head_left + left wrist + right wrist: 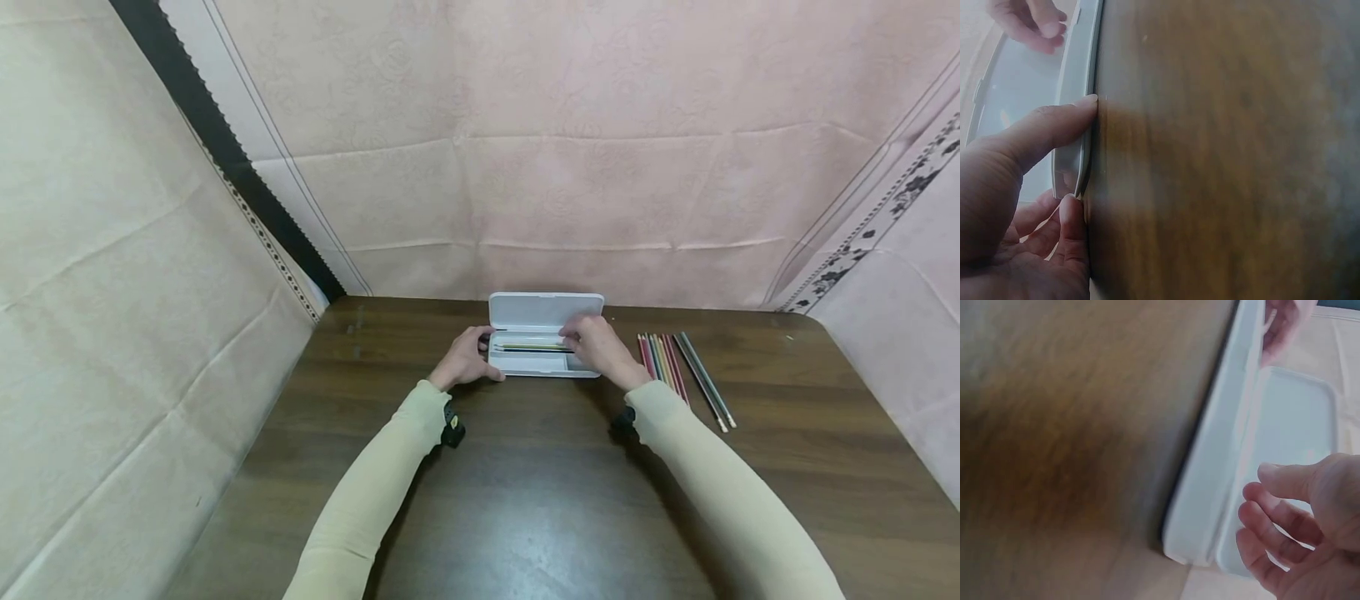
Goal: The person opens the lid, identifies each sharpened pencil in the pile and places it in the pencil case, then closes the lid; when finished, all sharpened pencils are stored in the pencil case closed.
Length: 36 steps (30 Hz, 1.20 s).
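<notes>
A white pencil case (528,364) lies open on the table, its lid (543,310) tilted up at the back. Several pencils (528,347) lie lengthwise inside. My left hand (465,357) grips the case's left end; in the left wrist view the thumb (1063,122) presses the front edge while the other fingers bend round the end. Over the right part of the case hovers my right hand (597,343). The right wrist view shows its fingers (1272,531) loosely curled, with nothing visible between them and the thumb. The case's inside is hidden in both wrist views.
Right of the case, several coloured pencils (662,363) lie side by side, with two greenish-grey pencils (705,382) slanting beside them. My right forearm passes close to their near ends. The brown table (517,500) meets hanging pale cloth (562,200) at the back.
</notes>
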### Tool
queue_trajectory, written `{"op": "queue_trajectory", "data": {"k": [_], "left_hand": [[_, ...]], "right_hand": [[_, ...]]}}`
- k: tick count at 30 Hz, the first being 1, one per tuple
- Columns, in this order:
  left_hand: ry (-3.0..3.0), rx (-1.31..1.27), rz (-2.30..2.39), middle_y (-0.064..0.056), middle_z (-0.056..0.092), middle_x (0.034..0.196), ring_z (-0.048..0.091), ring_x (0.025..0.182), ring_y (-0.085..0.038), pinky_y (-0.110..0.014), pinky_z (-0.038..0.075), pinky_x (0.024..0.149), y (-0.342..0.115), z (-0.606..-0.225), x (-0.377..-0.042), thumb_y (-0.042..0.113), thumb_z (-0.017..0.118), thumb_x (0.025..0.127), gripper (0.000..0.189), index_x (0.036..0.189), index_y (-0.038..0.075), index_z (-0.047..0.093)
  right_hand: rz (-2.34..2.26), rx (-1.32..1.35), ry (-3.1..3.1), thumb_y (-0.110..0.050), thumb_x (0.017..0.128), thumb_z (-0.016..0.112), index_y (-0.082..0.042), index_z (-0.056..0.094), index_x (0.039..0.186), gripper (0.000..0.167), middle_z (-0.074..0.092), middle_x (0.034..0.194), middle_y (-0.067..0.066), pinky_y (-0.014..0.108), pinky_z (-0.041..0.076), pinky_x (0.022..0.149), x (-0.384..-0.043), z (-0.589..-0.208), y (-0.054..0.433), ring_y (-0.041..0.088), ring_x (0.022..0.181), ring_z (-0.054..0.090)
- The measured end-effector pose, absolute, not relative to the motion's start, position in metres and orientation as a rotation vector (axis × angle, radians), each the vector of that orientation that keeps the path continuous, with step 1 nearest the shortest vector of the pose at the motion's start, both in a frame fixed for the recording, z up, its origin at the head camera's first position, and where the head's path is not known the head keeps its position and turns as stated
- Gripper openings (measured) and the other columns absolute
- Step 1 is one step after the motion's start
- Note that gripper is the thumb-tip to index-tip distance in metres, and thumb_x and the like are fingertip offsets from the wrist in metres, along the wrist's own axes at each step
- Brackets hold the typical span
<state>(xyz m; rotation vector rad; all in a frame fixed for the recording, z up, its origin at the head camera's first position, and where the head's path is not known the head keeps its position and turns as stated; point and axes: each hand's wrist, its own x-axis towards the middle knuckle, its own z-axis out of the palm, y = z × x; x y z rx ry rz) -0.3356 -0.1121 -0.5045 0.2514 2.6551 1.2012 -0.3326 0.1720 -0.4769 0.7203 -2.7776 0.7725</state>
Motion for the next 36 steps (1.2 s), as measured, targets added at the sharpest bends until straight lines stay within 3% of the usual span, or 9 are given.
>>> {"op": "queue_trajectory", "data": {"k": [17,26,33,36], "left_hand": [[2.649,0.234,1.195,-0.015,0.054,0.154,0.057,0.140,-0.032,-0.048,0.051,0.120,-0.115,-0.505,-0.335,0.014,0.096,0.081,0.096,0.163,0.010,0.046],[2.655,0.231,1.195,-0.015,0.054,0.154,0.057,0.140,-0.033,-0.048,0.050,0.120,-0.113,-0.505,-0.334,0.013,0.096,0.080,0.096,0.163,0.010,0.046],[2.649,0.231,1.198,-0.015,0.053,0.155,0.057,0.140,-0.033,-0.048,0.050,0.120,-0.112,-0.504,-0.334,0.013,0.096,0.081,0.096,0.163,0.010,0.046],[2.647,0.235,1.199,-0.016,0.053,0.155,0.056,0.140,-0.033,-0.048,0.050,0.120,-0.111,-0.504,-0.334,0.013,0.096,0.081,0.096,0.163,0.010,0.046]], "right_hand": [[0.815,0.394,-2.765,-0.003,0.101,0.071,0.005,0.080,0.118,0.021,0.077,0.112,0.026,0.054,0.061,0.083,-0.290,-0.450,0.208,0.039,0.096,0.075],[0.807,0.294,-2.789,-0.006,0.103,0.068,0.007,0.078,0.122,0.025,0.079,0.113,0.028,0.057,0.062,0.085,-0.270,-0.442,0.228,0.040,0.097,0.076],[0.818,0.185,-2.814,-0.008,0.102,0.068,0.008,0.077,0.123,0.027,0.080,0.115,0.029,0.062,0.059,0.096,-0.258,-0.444,0.241,0.044,0.102,0.077],[0.809,0.155,-2.808,-0.008,0.101,0.069,0.008,0.077,0.123,0.028,0.080,0.112,0.029,0.060,0.060,0.089,-0.255,-0.446,0.247,0.045,0.101,0.078]]}}
